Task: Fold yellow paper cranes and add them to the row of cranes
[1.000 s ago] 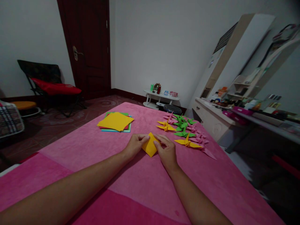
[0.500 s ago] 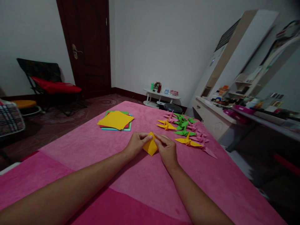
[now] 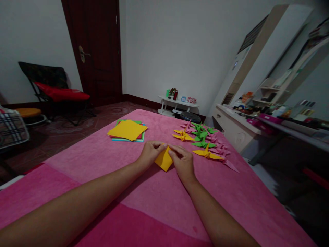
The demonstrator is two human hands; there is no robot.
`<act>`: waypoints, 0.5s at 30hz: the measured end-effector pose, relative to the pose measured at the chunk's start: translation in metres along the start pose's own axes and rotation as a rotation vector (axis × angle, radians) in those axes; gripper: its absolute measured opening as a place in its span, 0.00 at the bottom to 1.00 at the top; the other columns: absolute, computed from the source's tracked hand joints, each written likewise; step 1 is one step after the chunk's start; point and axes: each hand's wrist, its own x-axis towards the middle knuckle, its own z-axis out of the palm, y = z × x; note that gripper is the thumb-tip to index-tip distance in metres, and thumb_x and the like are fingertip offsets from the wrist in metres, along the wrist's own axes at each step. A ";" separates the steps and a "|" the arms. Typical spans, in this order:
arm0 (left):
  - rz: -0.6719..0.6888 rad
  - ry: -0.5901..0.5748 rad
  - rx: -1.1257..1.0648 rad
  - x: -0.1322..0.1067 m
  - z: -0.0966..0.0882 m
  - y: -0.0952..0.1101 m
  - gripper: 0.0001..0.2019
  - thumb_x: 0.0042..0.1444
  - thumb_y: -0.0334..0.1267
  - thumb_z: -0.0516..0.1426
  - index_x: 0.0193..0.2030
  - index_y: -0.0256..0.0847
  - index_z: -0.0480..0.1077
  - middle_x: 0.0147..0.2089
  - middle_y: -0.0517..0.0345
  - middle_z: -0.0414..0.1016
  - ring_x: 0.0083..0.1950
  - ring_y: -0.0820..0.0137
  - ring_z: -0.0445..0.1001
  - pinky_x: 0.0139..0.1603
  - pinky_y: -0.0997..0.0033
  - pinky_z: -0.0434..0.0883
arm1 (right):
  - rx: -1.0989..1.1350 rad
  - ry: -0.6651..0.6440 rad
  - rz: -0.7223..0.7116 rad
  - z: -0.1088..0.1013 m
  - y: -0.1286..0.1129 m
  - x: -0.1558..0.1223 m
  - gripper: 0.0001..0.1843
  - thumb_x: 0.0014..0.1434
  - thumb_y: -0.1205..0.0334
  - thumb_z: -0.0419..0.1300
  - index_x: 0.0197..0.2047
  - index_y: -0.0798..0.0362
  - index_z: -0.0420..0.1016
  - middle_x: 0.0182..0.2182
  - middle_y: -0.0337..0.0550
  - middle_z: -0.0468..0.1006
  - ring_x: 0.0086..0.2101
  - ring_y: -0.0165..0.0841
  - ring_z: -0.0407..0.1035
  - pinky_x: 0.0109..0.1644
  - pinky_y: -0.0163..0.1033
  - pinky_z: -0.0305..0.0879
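Note:
Between my two hands is a folded piece of yellow origami paper (image 3: 164, 160), a small diamond shape with one corner toward me. My left hand (image 3: 149, 153) pinches its upper left edge, thumb on top. At the upper right edge, my right hand (image 3: 183, 161) grips it with thumb and bent fingers. Both hands are closed on the paper, and their fingertips hide its far corner. To the right sit folded paper cranes: a yellow crane (image 3: 207, 154) nearest, another yellow crane (image 3: 183, 135) beyond it, and several green cranes (image 3: 202, 136).
A stack of square coloured paper (image 3: 128, 130), yellow on top, lies at the table's far left. Several pink cranes (image 3: 218, 145) line the right edge of the pink-covered table (image 3: 102, 168). A dressing table (image 3: 231, 118) stands to the right, a folding chair (image 3: 56, 89) at left.
My left thumb has shifted slightly, and the yellow paper's left side now reaches a little further left. Both hands still hold it in nearly the same place. The view has tilted slightly.

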 end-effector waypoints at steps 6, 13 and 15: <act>-0.026 0.119 -0.069 -0.002 -0.001 0.003 0.15 0.48 0.44 0.56 0.20 0.35 0.64 0.18 0.64 0.62 0.20 0.77 0.60 0.20 0.77 0.54 | 0.261 -0.050 0.333 0.003 0.008 0.003 0.12 0.44 0.58 0.64 0.31 0.57 0.73 0.24 0.40 0.75 0.27 0.31 0.70 0.31 0.35 0.66; -0.014 0.129 -0.063 -0.002 -0.002 0.003 0.15 0.48 0.45 0.55 0.21 0.35 0.66 0.19 0.63 0.64 0.21 0.76 0.61 0.21 0.77 0.56 | 0.300 0.011 0.395 -0.003 0.015 0.004 0.16 0.42 0.52 0.65 0.24 0.57 0.71 0.18 0.36 0.70 0.20 0.27 0.62 0.23 0.32 0.57; -0.024 0.123 -0.034 0.000 -0.003 0.003 0.14 0.47 0.44 0.56 0.24 0.33 0.69 0.21 0.60 0.68 0.22 0.75 0.64 0.22 0.77 0.58 | 0.268 0.021 0.370 -0.008 0.016 0.006 0.16 0.43 0.51 0.64 0.24 0.57 0.72 0.18 0.36 0.70 0.19 0.26 0.61 0.22 0.32 0.55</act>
